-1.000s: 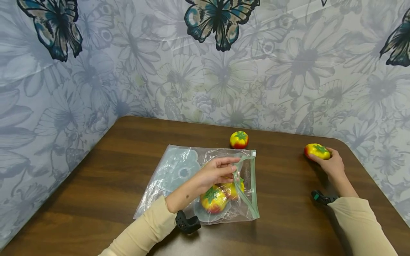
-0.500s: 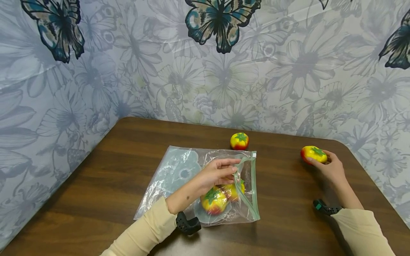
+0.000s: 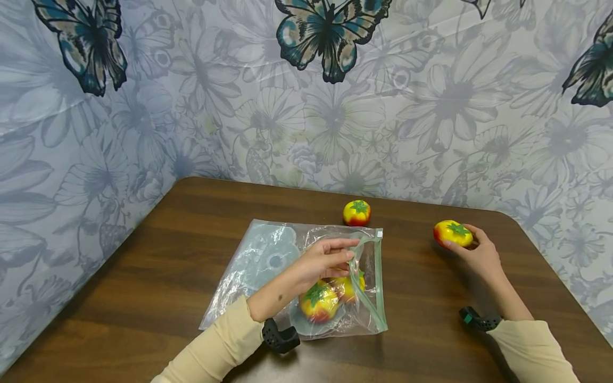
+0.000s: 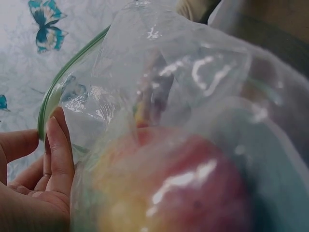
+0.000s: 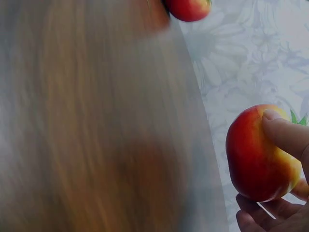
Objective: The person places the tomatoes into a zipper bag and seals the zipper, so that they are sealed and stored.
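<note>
Clasping the fruit (image 3: 452, 234)—probably light and slick, best held across its sides—the right grip (image 3: 481, 256) sits apart from the left grip (image 3: 326, 259), which pinches the flimsy bag (image 3: 274, 250) by its rim (image 4: 44, 110).

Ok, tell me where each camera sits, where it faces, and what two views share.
Head: on the person's head, facing forward and down at the table, bag and wall; left hand, right hand and sleeves show.
Left wrist: on that wrist, facing the bag and a bagged fruit, close up; part of the left hand shows.
Right wrist: on that wrist, facing the held fruit, table and wall; part of the right hand shows.
Head and right wrist share the held fruit.
</note>
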Motion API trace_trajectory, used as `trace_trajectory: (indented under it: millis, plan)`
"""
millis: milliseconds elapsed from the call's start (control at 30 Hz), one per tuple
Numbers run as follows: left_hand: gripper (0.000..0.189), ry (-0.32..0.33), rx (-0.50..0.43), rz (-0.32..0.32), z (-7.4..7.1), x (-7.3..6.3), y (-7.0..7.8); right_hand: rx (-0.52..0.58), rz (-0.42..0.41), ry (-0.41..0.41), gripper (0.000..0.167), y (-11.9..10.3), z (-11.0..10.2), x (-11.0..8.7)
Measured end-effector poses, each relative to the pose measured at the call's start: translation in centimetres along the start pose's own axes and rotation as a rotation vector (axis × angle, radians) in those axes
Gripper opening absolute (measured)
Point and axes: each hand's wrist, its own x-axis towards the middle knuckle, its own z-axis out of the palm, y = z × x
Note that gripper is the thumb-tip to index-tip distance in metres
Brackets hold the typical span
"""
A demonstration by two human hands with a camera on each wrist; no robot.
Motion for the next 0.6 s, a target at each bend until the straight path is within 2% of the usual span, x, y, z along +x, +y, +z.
trace_trajectory:
  millis: [300,600]
  plan:
    - [0.038,0.004,0.002,-0.005,0.0,0.1,-0.2,0.106,-0.071,-0.063,0.075,-1.6,0.8,-0.9]
    - [0.038,0.006,-0.001,0.0,-0.1,0.1,0.0,0.161,-0.139,-0.113,0.072,-4.6,1.8,-2.1]
